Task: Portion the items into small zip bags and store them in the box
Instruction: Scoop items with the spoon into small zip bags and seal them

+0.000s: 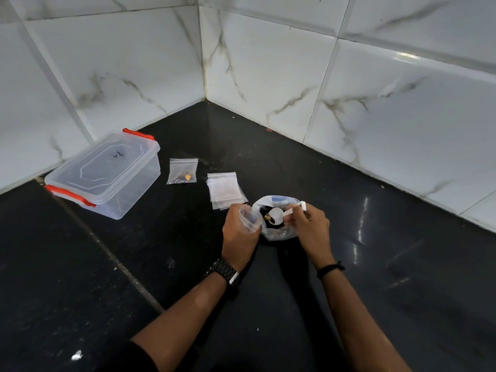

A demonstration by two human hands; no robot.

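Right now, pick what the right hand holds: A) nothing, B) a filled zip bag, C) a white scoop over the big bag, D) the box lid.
C: the right hand pinches the white scoop by its handle, bowl over the open big bag.

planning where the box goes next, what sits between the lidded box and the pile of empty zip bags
In the head view, one filled zip bag lies flat on the dark counter between the lidded box and the pile of empty zip bags, touching neither.
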